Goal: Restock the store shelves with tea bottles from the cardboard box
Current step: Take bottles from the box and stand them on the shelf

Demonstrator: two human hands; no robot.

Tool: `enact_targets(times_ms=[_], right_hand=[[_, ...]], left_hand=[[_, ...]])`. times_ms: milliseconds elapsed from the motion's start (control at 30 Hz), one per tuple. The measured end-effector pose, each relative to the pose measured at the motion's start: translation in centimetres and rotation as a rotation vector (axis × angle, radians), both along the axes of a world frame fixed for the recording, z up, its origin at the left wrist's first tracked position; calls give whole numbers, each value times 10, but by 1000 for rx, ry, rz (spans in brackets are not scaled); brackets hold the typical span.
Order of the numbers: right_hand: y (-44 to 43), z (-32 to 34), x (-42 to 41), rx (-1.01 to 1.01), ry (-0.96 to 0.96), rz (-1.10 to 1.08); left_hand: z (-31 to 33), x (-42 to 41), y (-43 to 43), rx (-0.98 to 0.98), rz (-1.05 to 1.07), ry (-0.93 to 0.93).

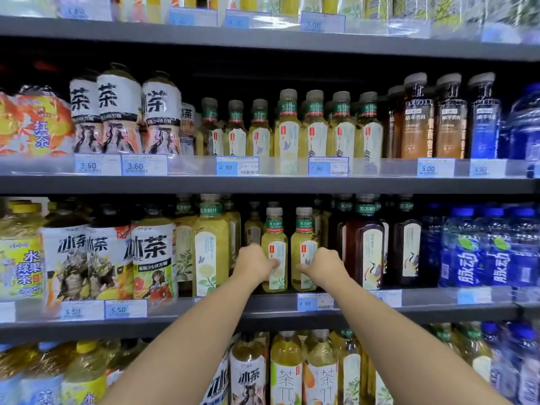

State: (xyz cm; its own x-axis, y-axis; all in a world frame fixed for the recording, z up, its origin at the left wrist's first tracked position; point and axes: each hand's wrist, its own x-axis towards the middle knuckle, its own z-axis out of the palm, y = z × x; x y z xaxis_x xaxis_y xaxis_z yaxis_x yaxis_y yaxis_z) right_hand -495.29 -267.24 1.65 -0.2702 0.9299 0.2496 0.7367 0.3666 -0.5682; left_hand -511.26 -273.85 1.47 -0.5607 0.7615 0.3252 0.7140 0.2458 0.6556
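Fingers (274, 262) of both hands (253, 263) around tea bottles (274, 244)

We see bright, even store light on the bottle fronts, while the recess (263, 74) under each board goes dark. Pale glare washes the clear price strip (292, 166). The tea bottles (274, 252) at centre are sharpest. The top row (321, 7) and lower corners smear, and the shelf edges (263, 185) bow toward the sides.
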Motion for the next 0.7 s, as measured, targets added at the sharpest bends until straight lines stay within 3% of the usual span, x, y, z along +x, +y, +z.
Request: enact_targets(times_ms=[267,433,567,700], right_hand=[[28,5,-25,-163,20,-9],[12,-16,-16,174,-275,49],[16,-14,-17,110,-383,181],[23,-5,-27,-24,-660,242]], left_hand=[[-9,-1,20,-41,66,135],[-15,15,-3,-69,-9,418],[-13,24,-7,-192,-65,472],[-13,23,5,-299,-38,460]])
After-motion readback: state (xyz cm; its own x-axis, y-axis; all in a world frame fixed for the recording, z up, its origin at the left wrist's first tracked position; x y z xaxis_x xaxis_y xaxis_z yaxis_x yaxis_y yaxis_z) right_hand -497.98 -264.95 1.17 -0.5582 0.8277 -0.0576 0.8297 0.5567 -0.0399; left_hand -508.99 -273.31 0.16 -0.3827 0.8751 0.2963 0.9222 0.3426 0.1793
